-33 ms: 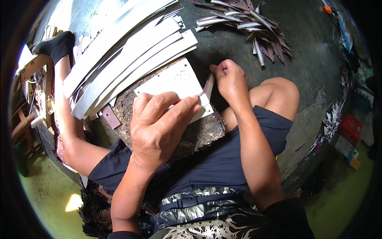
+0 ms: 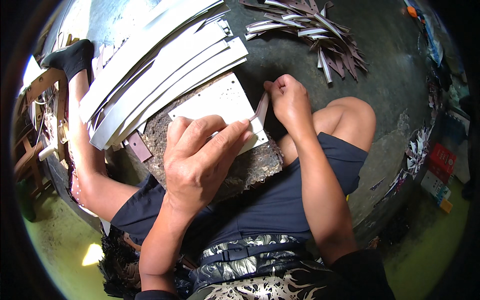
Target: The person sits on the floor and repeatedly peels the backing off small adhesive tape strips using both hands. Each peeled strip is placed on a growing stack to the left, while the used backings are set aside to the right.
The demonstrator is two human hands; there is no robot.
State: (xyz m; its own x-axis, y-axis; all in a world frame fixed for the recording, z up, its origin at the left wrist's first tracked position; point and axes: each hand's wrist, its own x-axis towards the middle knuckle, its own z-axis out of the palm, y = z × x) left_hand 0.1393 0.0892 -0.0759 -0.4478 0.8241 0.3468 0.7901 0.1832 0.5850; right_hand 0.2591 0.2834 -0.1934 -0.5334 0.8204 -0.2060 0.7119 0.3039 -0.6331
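A white plate (image 2: 225, 97) with small holes lies on a rough, fibrous block (image 2: 262, 167) at my lap. My left hand (image 2: 197, 155) is closed over the plate, its index finger and thumb holding the lower end of a thin brown-and-white strip (image 2: 262, 106) at the plate's right side. The strip bends upward to my right hand (image 2: 290, 97), which pinches its upper end just off the plate's right edge. The left fingers partly hide the plate's near side and the strip's lower end.
Long white strips (image 2: 165, 75) are stacked beyond the block on the left. A heap of short brown-and-white strips (image 2: 320, 30) lies on the dark floor at the far right. A brown piece with a hole (image 2: 138, 146) sits left of the block. Red packaging (image 2: 442, 161) is at the right.
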